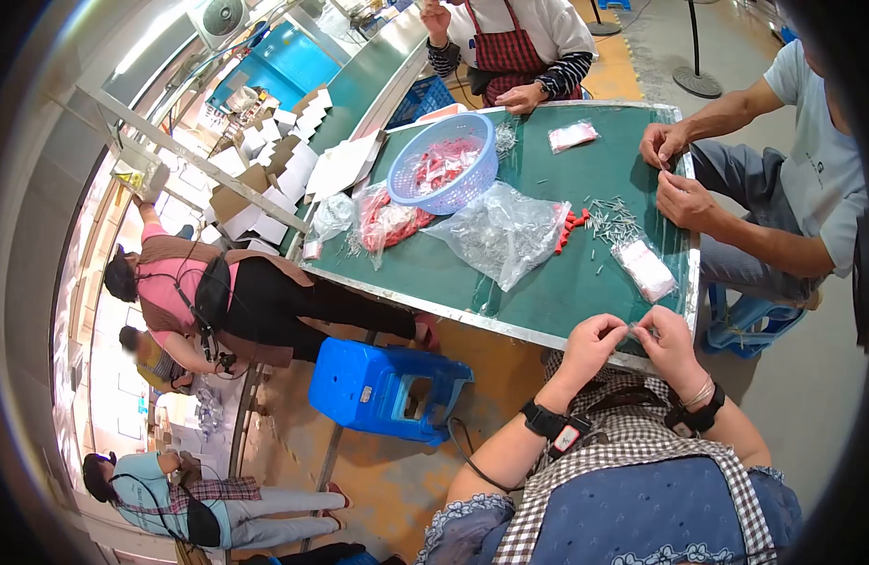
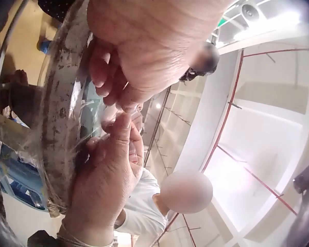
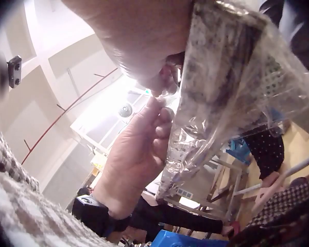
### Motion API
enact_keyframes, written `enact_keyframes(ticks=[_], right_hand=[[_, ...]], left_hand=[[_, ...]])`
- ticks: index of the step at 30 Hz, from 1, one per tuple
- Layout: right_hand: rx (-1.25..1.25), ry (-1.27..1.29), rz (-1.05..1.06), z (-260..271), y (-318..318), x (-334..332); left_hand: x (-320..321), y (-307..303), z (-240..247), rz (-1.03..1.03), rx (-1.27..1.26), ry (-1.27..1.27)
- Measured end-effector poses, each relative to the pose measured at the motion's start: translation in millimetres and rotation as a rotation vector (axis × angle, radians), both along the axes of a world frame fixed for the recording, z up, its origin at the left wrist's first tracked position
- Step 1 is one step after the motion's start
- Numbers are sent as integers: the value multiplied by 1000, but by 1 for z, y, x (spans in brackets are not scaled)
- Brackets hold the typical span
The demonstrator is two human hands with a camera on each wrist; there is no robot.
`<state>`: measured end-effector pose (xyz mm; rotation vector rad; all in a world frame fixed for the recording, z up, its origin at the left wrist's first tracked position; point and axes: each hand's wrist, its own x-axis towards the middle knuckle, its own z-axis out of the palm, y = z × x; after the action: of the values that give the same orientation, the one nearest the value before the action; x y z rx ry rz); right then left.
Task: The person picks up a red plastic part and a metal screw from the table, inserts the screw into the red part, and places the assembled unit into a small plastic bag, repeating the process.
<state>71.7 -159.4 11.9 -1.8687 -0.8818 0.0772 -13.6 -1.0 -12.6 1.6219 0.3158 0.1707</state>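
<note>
Both hands meet fingertip to fingertip just past the table's near edge. The left hand [image 1: 588, 350] and the right hand [image 1: 670, 347] pinch a small pale piece [image 1: 631, 330] between thumbs and curled fingers; its shape is mostly hidden. In the left wrist view the left hand [image 2: 149, 46] fills the top and the right hand [image 2: 103, 175] comes from below. The right wrist view has the right hand [image 3: 139, 36] above and the left hand [image 3: 131, 154] below, tips touching. Ahead lie a packet [image 1: 645, 271] and loose small metal-coloured pins [image 1: 613, 221].
On the green table [image 1: 538, 301] stand a blue basket [image 1: 474, 193] of red-and-white pieces, a clear bag [image 1: 505, 235], red pieces [image 1: 568, 229] and another packet [image 1: 573, 137]. People sit at the far and right sides. A blue stool [image 1: 359, 386] stands left.
</note>
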Motion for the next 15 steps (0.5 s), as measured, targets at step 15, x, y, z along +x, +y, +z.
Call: enact_keyframes(ticks=[15], right_hand=[[-20, 127, 179, 4, -6, 10]], left_hand=[[1, 6, 6, 6, -166, 77]])
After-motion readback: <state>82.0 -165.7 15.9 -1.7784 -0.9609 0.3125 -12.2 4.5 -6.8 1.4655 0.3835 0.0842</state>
